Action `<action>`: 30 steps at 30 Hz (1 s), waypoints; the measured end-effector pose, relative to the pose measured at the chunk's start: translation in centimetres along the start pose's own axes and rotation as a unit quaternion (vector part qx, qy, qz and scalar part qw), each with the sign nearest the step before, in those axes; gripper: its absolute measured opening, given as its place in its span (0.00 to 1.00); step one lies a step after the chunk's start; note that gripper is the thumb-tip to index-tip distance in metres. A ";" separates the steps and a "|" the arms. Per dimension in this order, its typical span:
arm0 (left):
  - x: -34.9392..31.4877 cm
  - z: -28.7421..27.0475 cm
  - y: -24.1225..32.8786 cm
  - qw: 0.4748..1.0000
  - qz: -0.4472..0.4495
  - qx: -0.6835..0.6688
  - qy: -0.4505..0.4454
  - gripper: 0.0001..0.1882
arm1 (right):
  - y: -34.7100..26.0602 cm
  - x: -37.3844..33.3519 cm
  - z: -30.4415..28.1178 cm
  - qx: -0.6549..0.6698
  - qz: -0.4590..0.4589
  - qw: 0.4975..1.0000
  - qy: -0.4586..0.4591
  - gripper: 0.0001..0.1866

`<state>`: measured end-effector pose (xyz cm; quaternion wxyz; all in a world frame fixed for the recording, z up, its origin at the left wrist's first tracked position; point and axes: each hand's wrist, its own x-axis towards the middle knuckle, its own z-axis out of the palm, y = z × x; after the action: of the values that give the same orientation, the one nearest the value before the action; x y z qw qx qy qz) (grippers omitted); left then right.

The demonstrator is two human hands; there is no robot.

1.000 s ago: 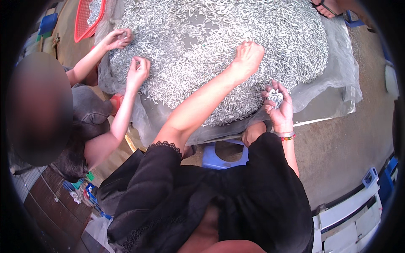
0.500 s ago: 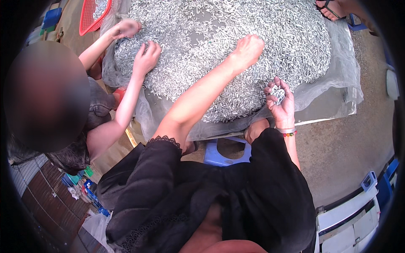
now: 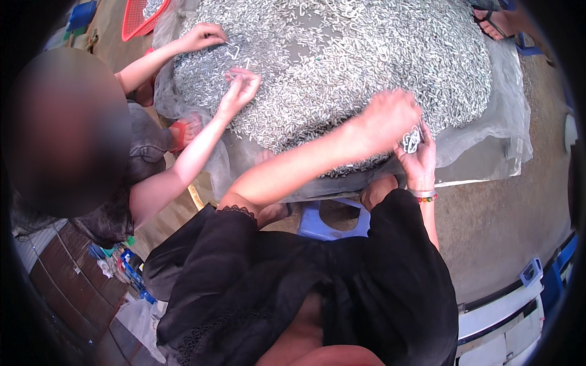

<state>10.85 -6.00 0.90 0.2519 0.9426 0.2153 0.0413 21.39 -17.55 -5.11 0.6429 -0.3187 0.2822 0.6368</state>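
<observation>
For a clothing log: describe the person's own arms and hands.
The left arm has a black sleeve with a scalloped lace hem. The left hand and right hand wear no gloves. A pale band and multicoloured beaded bracelet circle the right wrist.

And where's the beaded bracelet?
In the head view, right of centre, the beaded bracelet is worn just below the right hand, which holds pale curled pieces.

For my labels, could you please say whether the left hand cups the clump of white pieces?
No, the white clump rests in the right hand.
</observation>
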 end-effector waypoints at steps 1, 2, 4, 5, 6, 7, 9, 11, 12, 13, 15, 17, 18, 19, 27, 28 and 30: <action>-0.5 0.3 1.1 0.998 0.023 0.052 -0.027 0.09 | 0.1 -0.3 0.5 -0.011 -0.019 0.999 0.035 0.20; -0.9 0.7 1.1 1.000 0.020 0.011 0.015 0.10 | -0.2 -0.2 0.3 0.046 0.032 0.998 0.024 0.18; -1.1 0.5 -0.1 0.993 0.002 -0.062 0.102 0.12 | -1.1 0.9 -1.8 0.045 0.053 0.995 -0.072 0.15; -1.1 -0.2 -2.1 0.985 -0.016 -0.095 0.146 0.12 | -1.3 1.1 -2.4 0.045 0.063 0.990 -0.118 0.14; -1.0 0.1 -4.9 0.975 -0.060 -0.108 0.183 0.13 | -1.2 0.6 -1.5 0.038 0.055 0.992 -0.103 0.11; -0.6 -0.1 -7.1 0.974 -0.141 -0.093 0.153 0.13 | -1.5 0.4 -1.7 0.043 0.050 0.994 -0.092 0.11; -0.8 1.0 -11.5 0.964 -0.249 -0.053 0.076 0.13 | -1.8 0.8 -2.1 0.051 0.058 0.994 -0.079 0.11; -1.8 2.6 -14.0 0.963 -0.264 -0.035 0.044 0.12 | -1.6 1.2 -1.7 0.051 0.060 0.993 -0.087 0.10; -2.1 3.1 -14.7 0.965 -0.253 -0.042 0.055 0.11 | -1.0 0.8 -0.9 0.043 0.053 0.993 -0.096 0.10; -2.4 3.6 -15.1 0.967 -0.241 -0.058 0.063 0.11 | -0.6 0.1 -0.2 0.034 0.041 0.994 -0.096 0.09; -2.2 2.0 -14.7 0.956 -0.250 -0.082 0.128 0.11 | -0.9 -0.2 -0.5 0.029 0.031 0.997 -0.060 0.09; -1.5 -0.7 -14.7 0.944 -0.303 -0.078 0.105 0.12 | -1.1 0.1 -1.1 0.037 0.023 0.998 -0.050 0.09; -1.2 -0.7 -15.1 0.956 -0.273 -0.024 0.106 0.12 | -1.2 0.0 -1.5 0.039 0.011 0.998 -0.044 0.09; -0.6 -0.6 -16.0 0.964 -0.241 0.034 0.110 0.12 | -1.2 0.1 -1.6 0.038 0.013 0.998 -0.047 0.09; -0.6 2.2 -18.8 0.989 -0.103 0.107 0.024 0.17 | -1.0 0.3 -1.1 0.026 0.019 0.998 -0.062 0.10; -1.0 2.1 -18.5 0.984 -0.108 0.141 0.031 0.15 | -1.1 0.3 -1.0 0.032 0.020 0.997 -0.067 0.10; -0.8 0.3 -16.7 0.984 -0.171 0.027 0.033 0.13 | -1.5 0.2 -1.5 0.040 0.018 0.996 -0.083 0.09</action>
<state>3.76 6.54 -7.61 0.2228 0.8965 0.3821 0.0231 22.93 -18.61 -6.13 0.6648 -0.2337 0.2590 0.6606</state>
